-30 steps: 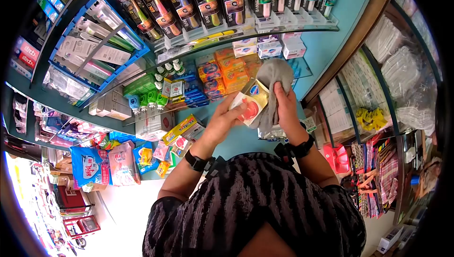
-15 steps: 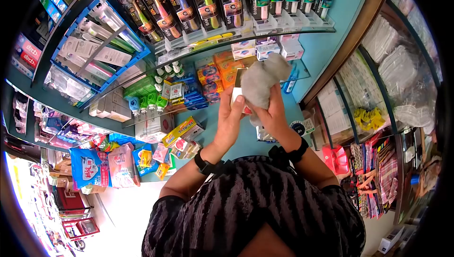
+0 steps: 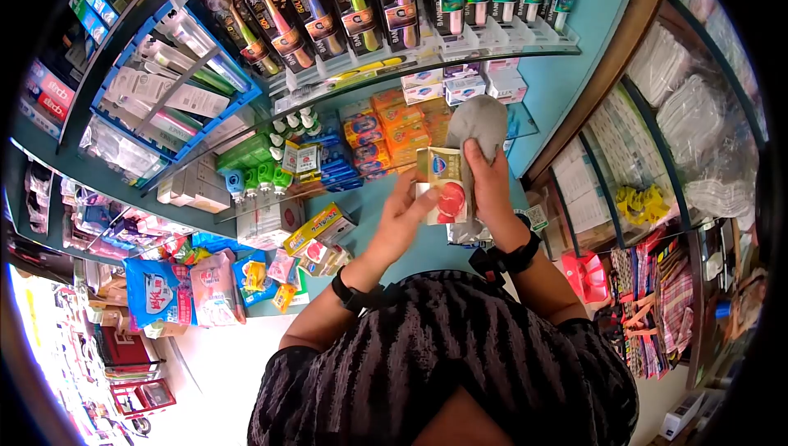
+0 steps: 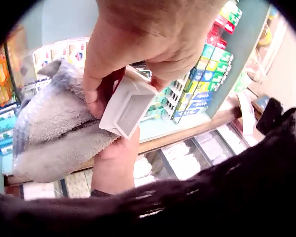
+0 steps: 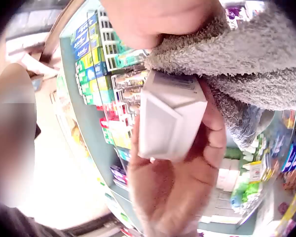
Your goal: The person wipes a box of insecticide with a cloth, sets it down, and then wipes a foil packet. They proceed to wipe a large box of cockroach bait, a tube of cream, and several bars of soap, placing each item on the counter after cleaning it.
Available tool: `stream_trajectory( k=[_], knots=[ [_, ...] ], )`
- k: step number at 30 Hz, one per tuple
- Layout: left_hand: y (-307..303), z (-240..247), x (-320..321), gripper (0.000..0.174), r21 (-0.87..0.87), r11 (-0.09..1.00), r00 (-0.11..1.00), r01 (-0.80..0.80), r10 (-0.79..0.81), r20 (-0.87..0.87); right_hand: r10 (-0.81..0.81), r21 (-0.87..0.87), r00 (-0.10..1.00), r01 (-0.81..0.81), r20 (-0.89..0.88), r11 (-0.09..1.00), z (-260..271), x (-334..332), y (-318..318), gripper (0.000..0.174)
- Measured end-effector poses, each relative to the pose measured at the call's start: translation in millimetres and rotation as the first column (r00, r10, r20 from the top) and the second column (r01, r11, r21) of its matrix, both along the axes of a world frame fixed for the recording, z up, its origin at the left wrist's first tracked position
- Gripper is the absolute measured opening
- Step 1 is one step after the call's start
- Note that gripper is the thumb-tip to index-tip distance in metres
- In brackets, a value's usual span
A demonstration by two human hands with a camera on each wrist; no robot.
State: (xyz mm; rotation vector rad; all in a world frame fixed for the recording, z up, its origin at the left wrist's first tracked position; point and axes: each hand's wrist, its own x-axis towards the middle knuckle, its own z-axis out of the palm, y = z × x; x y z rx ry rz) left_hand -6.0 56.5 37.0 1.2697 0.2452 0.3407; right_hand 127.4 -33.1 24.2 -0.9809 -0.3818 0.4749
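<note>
A small box, gold and white with a red round print (image 3: 451,202), is gripped between the thumb and fingers of the left hand (image 3: 404,218). The right hand (image 3: 490,187) holds a bunched grey cloth (image 3: 479,124) right beside the box. In the left wrist view the left hand (image 4: 148,39) pinches the box (image 4: 129,104), its white end showing, against the fuzzy cloth (image 4: 64,123). From the right wrist view, the box (image 5: 170,116) lies in the left hand (image 5: 175,192), while the right hand (image 5: 163,19) clasps the cloth (image 5: 237,52) above it.
Packaged toothbrushes (image 3: 355,3) line the upper glass shelf (image 3: 492,55). Orange packs (image 3: 402,130), green-capped bottles (image 3: 264,173) and small boxes stand below it. A yellow carton (image 3: 316,228) and bagged goods (image 3: 156,292) lie at the left; shelves of plastic-wrapped items (image 3: 694,114) stand at the right.
The grey cloth, in front of the box half a second ago, has moved up and right off it, so the printed face shows. Both hands keep their holds.
</note>
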Motion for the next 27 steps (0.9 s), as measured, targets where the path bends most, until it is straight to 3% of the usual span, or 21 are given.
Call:
stream_trajectory(
  k=[2,3,6,7,9,11,14,15,19,22,23,27],
  knots=[
    [2,10,1,0.041,-0.379,0.924,0.999,0.04,-0.031,0.028,0.069,0.078,0.974,-0.053,-0.215,0.996,10,1,-3,0.044],
    [4,13,-2,0.043,-0.42,0.908,1.0,0.0,-0.013,-0.026,0.161,0.09,0.958,-0.143,-0.239,0.986,6,4,-6,0.05],
    [0,-2,10,0.042,-0.273,0.957,0.99,-0.096,0.121,0.074,0.187,-0.13,0.97,-0.168,0.155,0.977,13,-18,-5,0.056],
    [1,-4,10,0.041,-0.312,0.944,0.987,-0.107,0.138,0.081,0.255,-0.162,0.94,-0.221,0.228,0.962,10,-21,-6,0.059],
    [7,-4,11,0.042,-0.385,0.914,0.98,-0.126,0.175,0.095,0.367,-0.169,0.905,-0.336,0.214,0.927,6,-19,-8,0.06],
    [15,3,9,0.042,-0.508,0.861,0.988,-0.042,0.112,0.108,0.44,-0.198,0.86,-0.399,0.257,0.895,4,-19,-12,0.061],
    [14,5,11,0.043,-0.542,0.841,0.994,0.001,0.059,0.093,0.377,-0.173,0.852,-0.336,0.363,0.926,4,-24,-10,0.062],
    [14,1,11,0.042,-0.543,0.839,0.997,-0.006,0.043,0.057,0.282,-0.141,0.893,-0.247,0.351,0.959,1,-24,-8,0.057],
    [8,-7,7,0.042,-0.528,0.848,0.999,0.037,-0.042,0.001,0.095,-0.05,0.986,-0.089,0.139,0.995,14,-10,0,0.044],
    [13,-2,5,0.039,-0.595,0.797,0.994,0.101,-0.11,0.022,0.125,-0.023,0.992,-0.125,-0.002,0.992,10,-2,3,0.045],
    [14,-5,6,0.038,-0.567,0.819,0.995,0.086,-0.102,0.004,0.116,0.012,0.992,-0.116,-0.044,0.993,13,-4,3,0.045],
    [18,-23,8,0.035,-0.37,0.929,0.998,-0.03,0.01,-0.055,0.071,-0.065,0.995,-0.066,0.064,0.996,4,-10,5,0.04]
  ],
)
